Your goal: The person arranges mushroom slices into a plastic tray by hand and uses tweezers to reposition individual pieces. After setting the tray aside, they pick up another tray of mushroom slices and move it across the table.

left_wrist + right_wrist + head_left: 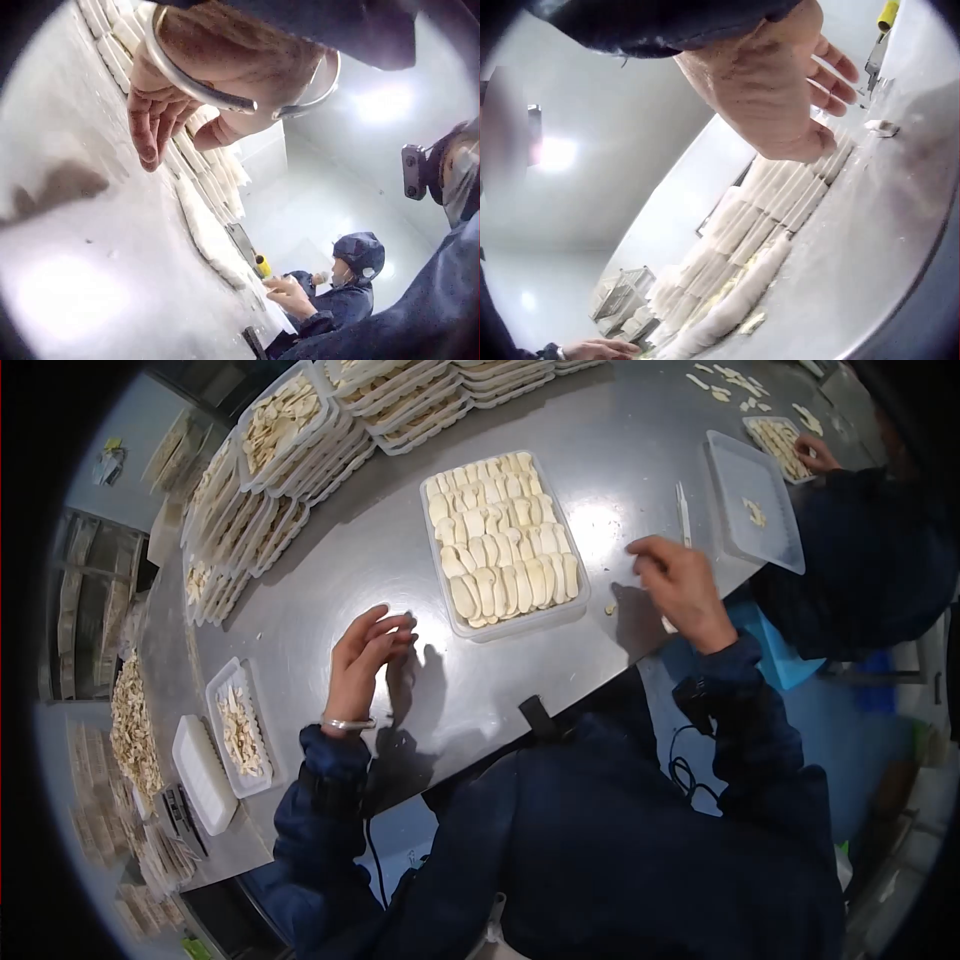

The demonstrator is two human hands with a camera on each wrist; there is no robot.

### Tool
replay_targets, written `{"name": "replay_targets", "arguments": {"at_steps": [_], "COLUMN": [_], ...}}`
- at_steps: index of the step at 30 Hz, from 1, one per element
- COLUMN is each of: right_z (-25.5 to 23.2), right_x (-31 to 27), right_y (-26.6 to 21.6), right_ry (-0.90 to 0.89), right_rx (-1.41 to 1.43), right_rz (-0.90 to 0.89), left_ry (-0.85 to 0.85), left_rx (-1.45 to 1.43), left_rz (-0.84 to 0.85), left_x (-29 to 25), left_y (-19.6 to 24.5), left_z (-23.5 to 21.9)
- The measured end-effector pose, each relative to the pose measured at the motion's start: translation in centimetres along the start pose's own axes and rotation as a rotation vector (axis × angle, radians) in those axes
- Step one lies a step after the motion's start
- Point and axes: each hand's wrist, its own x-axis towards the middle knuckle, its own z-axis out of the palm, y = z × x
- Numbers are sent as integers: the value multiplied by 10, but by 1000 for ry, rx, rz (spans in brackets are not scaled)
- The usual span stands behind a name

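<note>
A clear plastic tray lies on the steel table, filled with neat overlapping rows of pale mushroom slices. To its left, my left hand hovers over the table with fingers loosely bent and nothing in them. In the left wrist view the same hand, with a silver bracelet at the wrist, hangs with its fingers pointing down. On the tray's other side my right hand is held in the air, fingers relaxed and holding nothing. The right wrist view shows this hand from the wrist side.
Stacks of filled trays line the back left. A tray of mushroom pieces and a white tray lie front left. At right are a slim pointed tool, a tray with few scraps and another person's hand.
</note>
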Motion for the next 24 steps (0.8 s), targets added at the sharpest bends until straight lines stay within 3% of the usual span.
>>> {"name": "replay_targets", "arguments": {"at_steps": [3,6,13,24], "right_z": [35,44,49,56], "right_x": [-2,0,13,12], "right_y": [12,0,-3,-8], "right_ry": [-93,-122,-230,-233], "right_rx": [215,351,433,395], "right_rz": [33,185,301,339], "left_ry": [-32,-51,-66,-81], "left_rx": [-82,-119,-210,-268], "left_rz": [-61,-67,-68,-38], "left_x": [23,35,45,44], "left_y": [3,3,-6,-11], "left_z": [16,24,34,38]}}
